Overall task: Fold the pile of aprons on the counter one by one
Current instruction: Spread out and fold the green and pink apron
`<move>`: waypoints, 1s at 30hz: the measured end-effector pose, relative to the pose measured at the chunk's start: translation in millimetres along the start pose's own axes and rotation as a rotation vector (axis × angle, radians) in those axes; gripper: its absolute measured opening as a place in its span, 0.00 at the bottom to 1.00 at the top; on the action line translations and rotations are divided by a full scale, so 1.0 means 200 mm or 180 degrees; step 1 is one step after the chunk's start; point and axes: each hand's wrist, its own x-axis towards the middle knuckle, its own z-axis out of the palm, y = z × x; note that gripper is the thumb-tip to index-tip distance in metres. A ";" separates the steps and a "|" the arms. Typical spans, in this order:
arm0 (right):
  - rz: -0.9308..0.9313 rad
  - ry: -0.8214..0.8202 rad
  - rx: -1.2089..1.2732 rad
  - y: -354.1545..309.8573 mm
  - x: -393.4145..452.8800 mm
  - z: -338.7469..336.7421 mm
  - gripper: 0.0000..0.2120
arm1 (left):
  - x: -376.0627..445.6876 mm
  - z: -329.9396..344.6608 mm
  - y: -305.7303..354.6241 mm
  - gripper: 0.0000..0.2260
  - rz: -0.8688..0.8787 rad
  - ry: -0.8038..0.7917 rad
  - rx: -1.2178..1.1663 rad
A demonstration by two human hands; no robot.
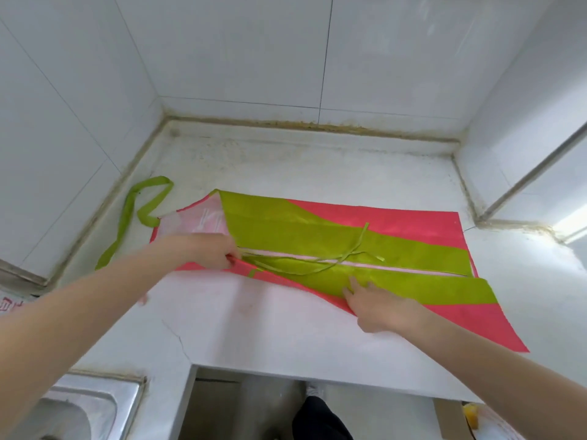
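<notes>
A thin, glossy pink-and-green apron [349,249] lies flat on the white table [254,328]. The left hand [211,252] pinches its near edge; the right hand [378,308] presses flat, fingers straight. A steel sink [79,408] sits near-left.

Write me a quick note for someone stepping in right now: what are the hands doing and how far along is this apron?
Left hand pinches the apron at its near folded edge by the bib end.
Right hand lies flat on the near flap.
Apron is spread on the counter; both long sides are folded in, waist ties lie on top, neck strap trails left.
Left: fold it shorter. No other aprons are visible.
</notes>
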 end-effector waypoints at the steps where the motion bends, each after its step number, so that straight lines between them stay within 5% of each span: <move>1: -0.0133 -0.0005 0.0104 0.04 -0.01 -0.06 0.09 | 0.00 -0.09 0.00 0.09 -0.0060 -0.0184 0.0095; 6: -0.0469 -0.0133 0.1029 0.38 0.05 -0.47 0.03 | 0.07 -0.46 -0.10 0.13 -0.0551 -0.0531 0.0398; 9: -0.0320 0.0375 0.1000 0.52 0.21 -0.65 0.08 | 0.21 -0.57 -0.16 0.13 -0.0842 0.0277 0.0374; 11: -0.0128 0.0737 0.0777 0.56 0.35 -0.68 0.03 | 0.31 -0.53 -0.13 0.13 -0.1280 0.1096 0.0675; 14: 0.0209 0.1010 0.0738 0.59 0.56 -0.62 0.12 | 0.45 -0.37 -0.01 0.18 -0.1466 0.1774 0.0757; 18: 0.0388 0.1119 0.0495 0.55 0.69 -0.49 0.14 | 0.53 -0.09 0.16 0.29 -0.1550 0.0905 -0.0043; 21: 0.0388 0.1335 0.0622 0.54 0.70 -0.46 0.12 | 0.59 0.00 0.17 0.31 -0.1742 0.0776 -0.0167; 23: 0.0122 0.1175 0.0804 0.56 0.69 -0.45 0.02 | 0.64 -0.01 0.15 0.32 -0.1592 0.0767 0.0054; 25: -0.0133 0.0930 0.0882 0.57 0.64 -0.45 0.12 | 0.69 -0.07 0.11 0.32 -0.1380 0.0832 0.0097; 30: -0.0187 -0.0282 0.1120 0.50 0.52 -0.35 0.12 | 0.86 -0.24 0.14 0.31 -0.0698 0.0934 -0.0111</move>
